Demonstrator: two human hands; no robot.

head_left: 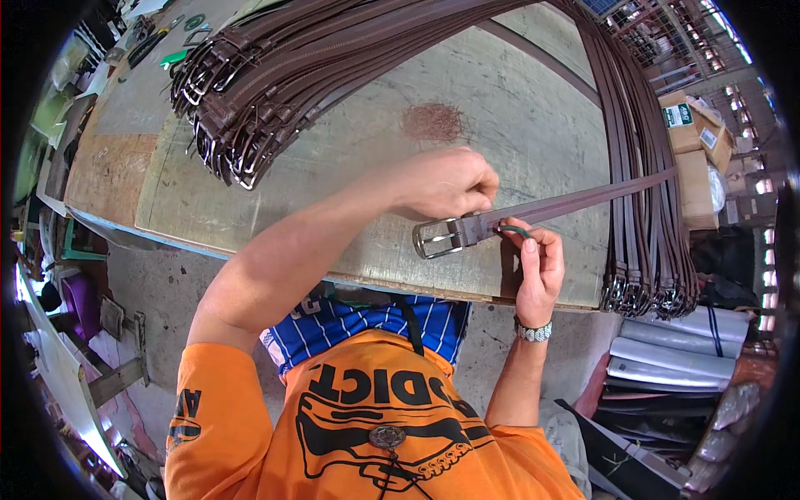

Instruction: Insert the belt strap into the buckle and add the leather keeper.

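Note:
A brown belt [575, 200] lies across the table, its silver buckle [439, 238] near the front edge. My left hand [454, 182] is over the belt just beyond the buckle end. Its fingers are curled closed, and whatever they may pinch is hidden. At the near side of the belt, my right hand [540, 271] grips a small green-handled tool [515, 231] between thumb and fingers. The tool's tip is against or close to the belt's edge; its exact kind is too small to tell.
A loose heap of brown thread scraps [433, 122] sits beyond my left hand. Many buckled belts [275, 92] are piled at the far left, and more belts [637, 167] hang over the right edge. Cardboard boxes [696, 129] and silvery rolls [675, 358] stand at the right.

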